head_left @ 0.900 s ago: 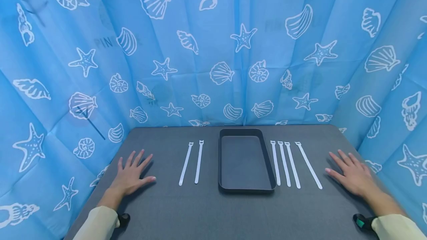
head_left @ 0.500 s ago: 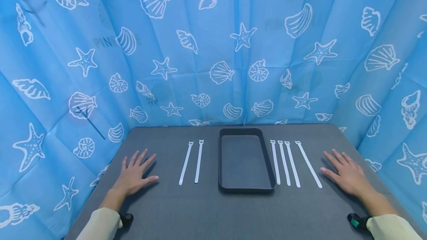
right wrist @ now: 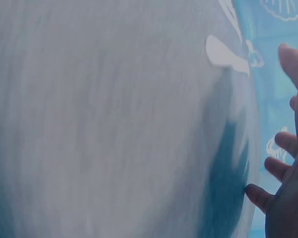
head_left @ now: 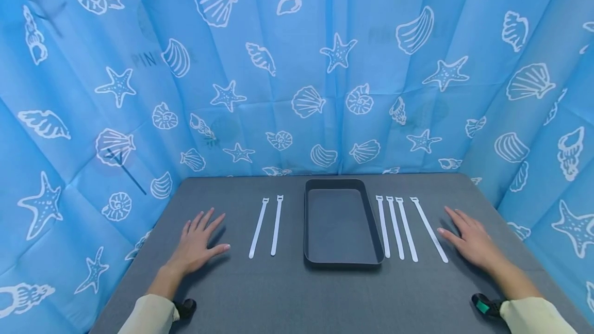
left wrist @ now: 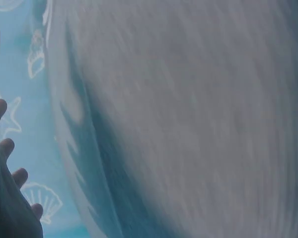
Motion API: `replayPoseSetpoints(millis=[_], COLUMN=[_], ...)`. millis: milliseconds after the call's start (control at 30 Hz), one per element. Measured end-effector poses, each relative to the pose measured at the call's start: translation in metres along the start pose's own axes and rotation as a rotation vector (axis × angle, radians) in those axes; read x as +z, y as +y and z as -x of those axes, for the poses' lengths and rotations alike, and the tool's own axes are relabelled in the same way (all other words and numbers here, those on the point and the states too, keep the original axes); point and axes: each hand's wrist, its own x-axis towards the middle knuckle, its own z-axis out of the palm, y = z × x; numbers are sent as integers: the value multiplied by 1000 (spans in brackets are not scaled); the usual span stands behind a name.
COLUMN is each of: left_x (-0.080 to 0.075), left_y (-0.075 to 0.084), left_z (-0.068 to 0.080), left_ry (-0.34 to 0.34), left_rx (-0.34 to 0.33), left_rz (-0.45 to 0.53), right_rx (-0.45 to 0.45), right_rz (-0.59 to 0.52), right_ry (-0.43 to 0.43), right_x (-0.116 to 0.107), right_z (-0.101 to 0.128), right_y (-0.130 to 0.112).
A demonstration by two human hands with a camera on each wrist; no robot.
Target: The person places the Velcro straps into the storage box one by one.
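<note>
Over the left part of the table, my left hand (head_left: 197, 244) has its fingers spread and holds nothing. Nearest to it lie two white cable straps (head_left: 258, 228) with slotted heads. My right hand (head_left: 473, 244), also with fingers extended and nothing held, is just right of a slanted white cable strap (head_left: 429, 230). Several such straps lie between that hand and a dark shallow tray (head_left: 343, 226). Both hands cast shadows on the table. In the wrist views, the left hand (left wrist: 12, 198) and right hand (right wrist: 290, 198) show only at the edges, with no object in the fingers.
A grey cloth-covered table (head_left: 278, 298) carries the tray and straps. Blue curtains (head_left: 278, 117) with white shell prints stand behind it and at both sides. The right-hand group of straps lies close beside the tray's right wall.
Both hands have moved inward, the left hand to the right and the right hand to the left, toward the straps. Tray and straps have stayed in place.
</note>
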Motion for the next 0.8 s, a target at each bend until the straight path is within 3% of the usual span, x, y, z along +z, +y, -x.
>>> replayPoseSetpoints(millis=[200, 400, 600, 800], left_x=[1, 3, 7, 12], left_y=[19, 39, 57, 71], left_z=[-5, -8, -12, -15], left_ry=[22, 30, 39, 81], left_rx=[25, 25, 50, 89], left_rz=[59, 126, 234, 350], right_rx=[46, 171, 250, 308], right_rz=[-82, -181, -280, -301], right_ry=[22, 31, 76, 138], right_x=[2, 6, 13, 22], right_z=[-8, -16, -23, -29], right_y=[-13, -25, -33, -35])
